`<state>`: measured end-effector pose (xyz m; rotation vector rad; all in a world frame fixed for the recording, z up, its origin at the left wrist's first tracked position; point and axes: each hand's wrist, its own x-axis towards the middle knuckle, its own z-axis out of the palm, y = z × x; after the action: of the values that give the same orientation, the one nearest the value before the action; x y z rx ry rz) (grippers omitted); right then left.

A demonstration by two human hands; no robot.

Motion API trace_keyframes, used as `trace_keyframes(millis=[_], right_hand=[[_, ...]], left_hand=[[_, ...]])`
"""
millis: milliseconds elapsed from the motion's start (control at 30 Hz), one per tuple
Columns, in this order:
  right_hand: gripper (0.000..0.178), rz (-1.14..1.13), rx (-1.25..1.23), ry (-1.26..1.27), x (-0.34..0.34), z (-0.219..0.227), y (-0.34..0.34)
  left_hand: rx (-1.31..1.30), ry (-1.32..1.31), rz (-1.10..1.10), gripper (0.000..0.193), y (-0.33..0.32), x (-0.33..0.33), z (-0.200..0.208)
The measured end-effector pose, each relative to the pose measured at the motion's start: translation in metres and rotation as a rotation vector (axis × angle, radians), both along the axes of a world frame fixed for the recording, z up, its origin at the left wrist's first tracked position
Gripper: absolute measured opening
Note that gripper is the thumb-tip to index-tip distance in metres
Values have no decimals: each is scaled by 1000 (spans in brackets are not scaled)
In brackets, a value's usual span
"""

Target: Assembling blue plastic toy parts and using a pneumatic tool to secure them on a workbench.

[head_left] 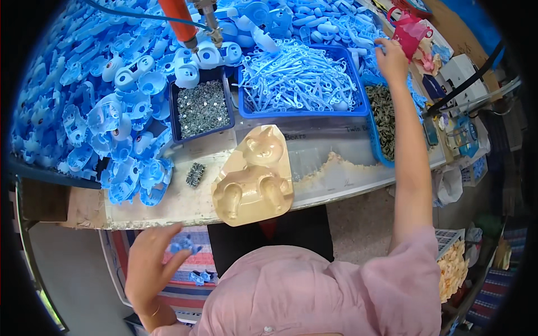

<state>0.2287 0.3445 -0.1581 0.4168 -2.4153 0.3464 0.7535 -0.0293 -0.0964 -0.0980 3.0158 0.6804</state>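
My left hand (pixel 151 266) is off the table's front edge at the lower left. Its thumb and fingers are spread, and a small blue piece (pixel 184 245) shows in the gap, seemingly below the hand. My right arm stretches far forward. My right hand (pixel 392 63) is over the blue plastic parts (pixel 358 33) at the far right, fingers bent but apart, with nothing visible in them. A tan mould (pixel 255 182) with rounded hollows lies at the front edge between my arms. Left of it is a small cluster of metal pieces (pixel 195 175).
Blue plastic shells (pixel 120 123) are heaped at left. A dark tray (pixel 178 131) holds tiny metal parts; a blue basket (pixel 302 113) holds thin blue sticks. Another blue basket (pixel 374 134) with dark pieces stands by my right forearm. An orange tool (pixel 178 19) hangs above.
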Motion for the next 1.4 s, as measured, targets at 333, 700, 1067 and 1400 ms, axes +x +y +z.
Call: trace_keyframes(millis=[333,700,1067,1400], right_hand=[[28,775,-667,-1424,235,44,-74],[22,290,-509,-478,8,-21,-17],[22,88,-201,-440,-35,-35,1],[22,427,-596,-738,87,17,4]], left_hand=[[149,528,-211,67,102,-154,-53],[171,445,-252,44,83,-125,-65],[289,409,-112,41,64,-102,-70],[114,429,-194,45,43,-82,-80]])
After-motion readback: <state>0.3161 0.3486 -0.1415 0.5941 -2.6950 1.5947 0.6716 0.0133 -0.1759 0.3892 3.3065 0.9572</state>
